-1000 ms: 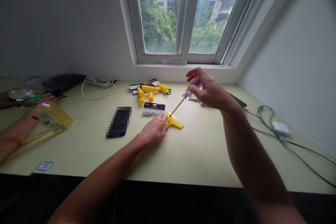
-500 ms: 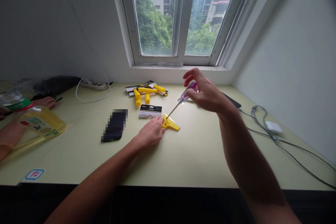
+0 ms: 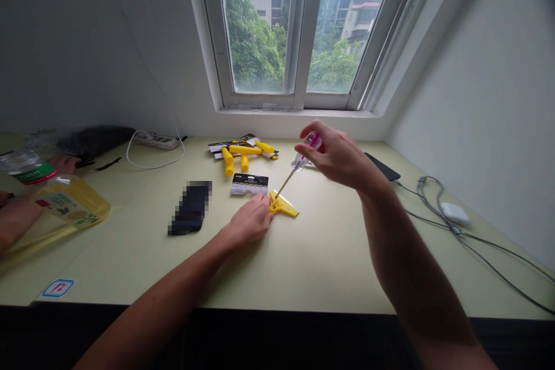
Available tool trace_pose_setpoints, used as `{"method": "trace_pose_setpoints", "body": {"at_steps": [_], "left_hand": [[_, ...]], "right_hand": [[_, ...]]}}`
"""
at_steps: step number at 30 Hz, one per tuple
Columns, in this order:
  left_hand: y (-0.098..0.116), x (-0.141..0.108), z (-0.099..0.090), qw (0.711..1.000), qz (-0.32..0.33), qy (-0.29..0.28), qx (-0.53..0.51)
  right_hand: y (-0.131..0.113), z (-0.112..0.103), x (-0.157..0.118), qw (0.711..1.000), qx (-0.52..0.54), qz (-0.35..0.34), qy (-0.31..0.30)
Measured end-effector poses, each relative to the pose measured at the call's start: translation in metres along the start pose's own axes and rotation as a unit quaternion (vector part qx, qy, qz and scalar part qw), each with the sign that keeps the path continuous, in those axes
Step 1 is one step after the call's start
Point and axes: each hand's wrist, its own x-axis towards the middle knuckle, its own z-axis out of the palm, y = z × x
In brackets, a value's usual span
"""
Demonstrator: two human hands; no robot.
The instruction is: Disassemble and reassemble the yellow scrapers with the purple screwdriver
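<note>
right hand pinches a pink-and-clear-handled screwdriver narrow between thumb and fingers, shaft angled down, tip at a yellow plastic bracket on the bench. left hand has its fingers on the bracket's near end, pinning it down, with a black-and-white card pack just behind. loose yellow parts lie further back; a co-worker's hand sits well left, beside a bottle of yellow liquid.

The head-worn view looks forward and down across the desk toward the window.
</note>
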Motion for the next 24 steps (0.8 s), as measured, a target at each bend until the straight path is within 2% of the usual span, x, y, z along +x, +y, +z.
{"method": "trace_pose_setpoints", "body": {"at_steps": [4, 7, 12, 14, 16, 21, 24], "left_hand": [[0.002, 0.0, -0.002, 1.0, -0.005, 0.0, 0.003], [0.003, 0.0, -0.002, 1.0, -0.002, 0.002, 0.004], [0.003, 0.0, -0.001, 1.0, -0.004, 0.002, 0.01], [0.002, 0.0, -0.001, 1.0, -0.003, 0.001, 0.009], [0.002, 0.0, -0.001, 1.0, -0.001, 0.001, 0.009], [0.003, 0.001, -0.002, 1.0, -0.006, 0.002, 0.027], [0.004, 0.001, -0.002, 0.999, -0.015, 0.001, 0.042]], "right_hand": [[0.003, -0.008, -0.001, 1.0, 0.017, -0.019, -0.011], [0.004, -0.004, 0.0, 1.0, 0.016, -0.024, -0.011], [0.006, 0.005, 0.001, 0.996, -0.054, 0.056, 0.049], [0.008, 0.005, 0.001, 0.992, -0.085, 0.073, 0.056], [0.01, 0.003, 0.002, 0.994, -0.082, 0.062, 0.045], [0.011, -0.001, 0.002, 1.0, 0.023, -0.001, -0.009], [0.009, -0.002, 0.002, 0.999, 0.039, -0.005, -0.011]]}}
